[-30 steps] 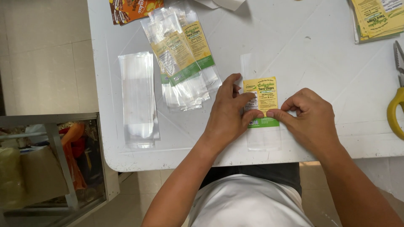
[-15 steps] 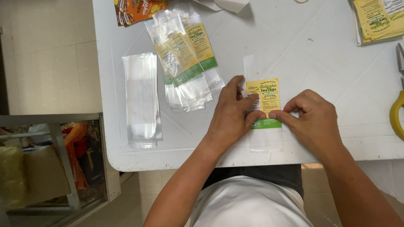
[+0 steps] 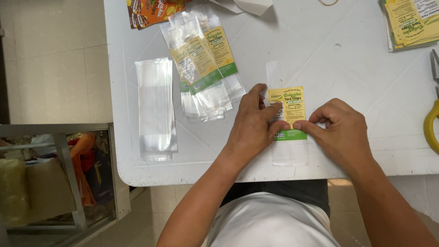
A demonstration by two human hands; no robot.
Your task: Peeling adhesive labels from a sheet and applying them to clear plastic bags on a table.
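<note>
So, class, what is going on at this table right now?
A person presses a yellow and green label onto a clear plastic bag lying flat on the white table, with the left hand and right hand both on it. Labelled bags and plain bags lie in stacks to the left.

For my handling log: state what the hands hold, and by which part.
Both hands, left hand and right hand, press the yellow-green label on a clear bag flat on the table, fingertips at its lower middle; nothing is lifted.
</note>
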